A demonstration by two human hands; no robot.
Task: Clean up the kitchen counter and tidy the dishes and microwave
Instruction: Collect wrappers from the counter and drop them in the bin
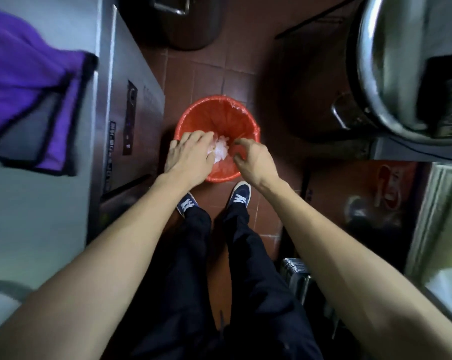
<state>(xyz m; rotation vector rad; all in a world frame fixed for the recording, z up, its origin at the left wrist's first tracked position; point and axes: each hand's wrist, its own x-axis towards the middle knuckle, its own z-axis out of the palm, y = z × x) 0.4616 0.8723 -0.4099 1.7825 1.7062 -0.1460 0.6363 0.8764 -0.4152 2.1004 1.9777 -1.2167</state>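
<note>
A red waste bin (pixel 217 110) lined with a red plastic bag stands on the tiled floor in front of my feet. Both my hands reach down over its near rim. My left hand (pixel 191 154) holds a crumpled white wad (pixel 221 149), paper or plastic, over the bin's inside; the fingers curl around its left side. My right hand (pixel 253 158) hovers beside the wad with fingers loosely curled, holding nothing that I can see.
A steel counter (pixel 37 216) runs along the left with a purple cloth (pixel 30 81) lying on it. A large steel pot (pixel 391 74) sits on a shelf at the right. A dark pot (pixel 185 19) stands on the floor beyond the bin. Boxes and clutter fill the lower right.
</note>
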